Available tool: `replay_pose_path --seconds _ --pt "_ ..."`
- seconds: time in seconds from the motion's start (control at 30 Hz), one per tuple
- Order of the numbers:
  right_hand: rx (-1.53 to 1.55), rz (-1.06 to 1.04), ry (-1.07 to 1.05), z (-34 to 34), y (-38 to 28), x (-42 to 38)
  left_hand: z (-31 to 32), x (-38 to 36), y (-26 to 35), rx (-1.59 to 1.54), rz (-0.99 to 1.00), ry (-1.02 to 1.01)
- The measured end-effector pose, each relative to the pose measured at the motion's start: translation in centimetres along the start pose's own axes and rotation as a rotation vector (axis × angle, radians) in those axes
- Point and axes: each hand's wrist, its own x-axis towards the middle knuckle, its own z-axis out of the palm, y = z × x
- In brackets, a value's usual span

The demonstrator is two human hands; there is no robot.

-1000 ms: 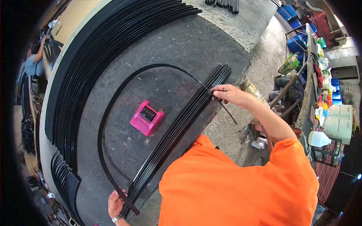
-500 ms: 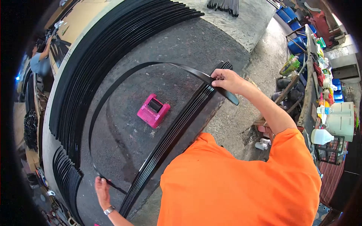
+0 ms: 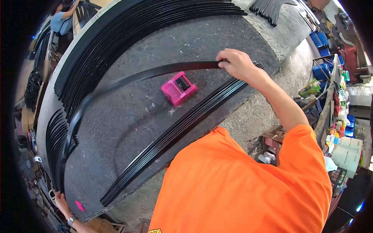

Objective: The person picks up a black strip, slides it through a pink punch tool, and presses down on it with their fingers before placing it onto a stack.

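A long, flat black strap point(image 3: 157, 71) bows in an arc above the dark tabletop, held between my two hands. Its right end is pinched in my right hand point(image 3: 237, 62), above the far end of a narrow bundle of black straps point(image 3: 180, 134). At the lower left, my left hand point(image 3: 62, 202) has its fingers closed on the other end of the strap. Inside the arc stands a pink plastic device point(image 3: 178, 89) with a dark part in its top. The strap's left portion passes over or beside a small stack of black straps point(image 3: 56, 130).
A wide fan of black straps point(image 3: 116, 46) curves along the table's far side. Grey-black strips point(image 3: 270, 9) lie at the top. A small pink piece point(image 3: 80, 206) sits near my left hand. A cluttered bench with a white jug point(image 3: 329, 164) stands right. Another person point(image 3: 62, 19) works at upper left.
My left hand has moved outward to the lower left, and my right hand slightly up, away from the strap bundle. The held strap has swung over toward the far stacks. My view has shifted.
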Motion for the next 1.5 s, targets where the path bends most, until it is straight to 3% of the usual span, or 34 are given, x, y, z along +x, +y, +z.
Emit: replay_pose_path --seconds 0.03,0.1,0.27,0.47,0.67,0.9,1.1,1.17,1.23,1.3,1.37,1.43,1.5 --pt "-0.013 -0.056 0.038 0.5 -0.9 0.6 -0.3 -0.5 -2.9 0.063 -0.018 0.077" --pt "-0.04 -0.172 0.115 1.5 -2.8 1.8 -2.9 -3.7 -1.9 0.239 -0.192 0.059" --pt "-0.097 -0.292 0.145 5.8 -6.4 2.3 -3.5 -9.7 -7.2 0.397 -0.266 0.006" --pt "-0.11 -0.318 0.213 9.5 -10.7 2.4 -2.4 -15.5 -8.3 0.487 -0.503 0.007" --pt "-0.059 -0.393 0.223 12.9 -14.5 2.3 -1.0 -17.6 -8.7 0.505 -0.618 0.01" --pt "-0.091 -0.343 0.199 14.3 -13.3 1.9 1.3 -17.8 -9.9 0.479 -0.69 0.007" --pt "-0.23 -0.21 0.19 12.3 -8.5 1.2 6.8 -14.5 -9.6 0.324 -0.642 0.0" --pt "-0.266 -0.144 0.215 11.9 -6.3 1.0 9.5 -13.6 -8.9 0.331 -0.485 -0.006" --pt "-0.305 -0.116 0.229 11.3 -3.3 0.9 11.5 -13.6 -3.1 0.215 -0.574 0.061" --pt "-0.372 -0.07 0.223 10.4 -0.8 0.8 16.3 -12.2 -5.5 0.251 -0.353 0.116" --pt "-0.421 -0.028 0.206 8.9 1.5 0.6 18.4 -12.1 -2.5 -0.003 -0.284 0.117" --pt "-0.428 0.057 0.149 7.7 4.4 0.5 20.6 -12.1 0.5 0.118 -0.157 0.229" --pt "-0.451 0.085 0.165 6.4 7.2 0.3 20.9 -12.7 6.4 -0.005 -0.21 0.23"
